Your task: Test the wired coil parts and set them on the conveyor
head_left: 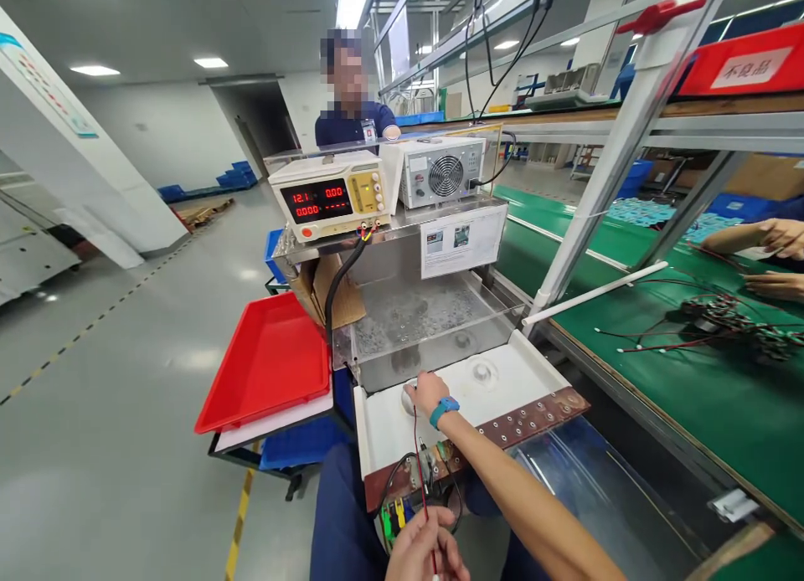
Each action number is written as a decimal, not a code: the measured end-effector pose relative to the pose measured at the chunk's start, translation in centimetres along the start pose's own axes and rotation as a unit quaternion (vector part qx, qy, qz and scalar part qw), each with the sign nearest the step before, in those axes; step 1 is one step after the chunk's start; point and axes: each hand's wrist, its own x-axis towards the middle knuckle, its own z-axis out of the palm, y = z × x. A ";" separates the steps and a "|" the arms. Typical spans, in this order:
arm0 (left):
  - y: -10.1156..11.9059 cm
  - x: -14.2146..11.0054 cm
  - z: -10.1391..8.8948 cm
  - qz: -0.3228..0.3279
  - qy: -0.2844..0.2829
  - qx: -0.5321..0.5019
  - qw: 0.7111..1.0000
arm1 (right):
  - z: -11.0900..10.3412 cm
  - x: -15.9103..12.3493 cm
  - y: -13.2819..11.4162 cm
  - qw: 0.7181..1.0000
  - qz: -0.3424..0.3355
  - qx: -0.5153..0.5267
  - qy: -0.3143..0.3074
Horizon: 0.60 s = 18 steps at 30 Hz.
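Observation:
My right hand (430, 394), a blue watch on its wrist, is closed at a round pale part (408, 399) at the left of the white tray (449, 387). Its fingertips hide what they pinch. From there a thin red and black wire (415, 434) runs down to my left hand (427, 546), whose fingers are closed around it near my lap. Further right in the tray sits a round fitting (482, 373). Along the tray's front edge lies a brown strip (528, 418) with metal studs; probes and black leads (425, 468) are clustered by its left part.
Behind the tray, a power supply (330, 197) with red digits stands on a see-through shelf beside a fan-cooled box (445, 172). A red bin (273, 363) is at left. Wired parts (722, 321) lie on the green bench at right, near another person's hands (779, 259).

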 end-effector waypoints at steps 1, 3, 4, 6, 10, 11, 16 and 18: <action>0.0 0.0 0.1 -0.012 0.000 -0.002 1.000 | -0.1 0.2 0.3 1.000 -0.004 0.001 -0.011; 0.0 0.0 0.4 -0.030 0.006 0.005 1.000 | -0.2 0.5 1.4 0.999 -0.024 -0.004 -0.021; 0.0 0.0 0.4 -0.034 0.010 0.012 0.999 | -0.3 0.6 2.1 0.999 -0.045 -0.010 -0.022; 0.1 -0.1 0.6 -0.035 0.014 0.031 0.999 | -0.2 0.5 3.4 0.994 -0.100 -0.021 -0.031; 1.5 -0.6 1.7 -0.017 -0.002 0.047 0.999 | 0.0 -0.1 4.9 0.977 -0.201 -0.023 -0.061; 2.1 -0.8 2.2 -0.005 -0.003 0.047 0.999 | 0.0 -0.2 4.9 0.975 -0.213 -0.023 -0.063; 6.0 -0.9 4.5 0.072 0.024 0.074 0.994 | -0.4 -0.2 3.9 0.973 -0.217 -0.041 -0.060; 7.3 -0.6 5.0 0.090 0.037 0.090 0.991 | -0.5 -0.2 3.6 0.976 -0.207 -0.050 -0.047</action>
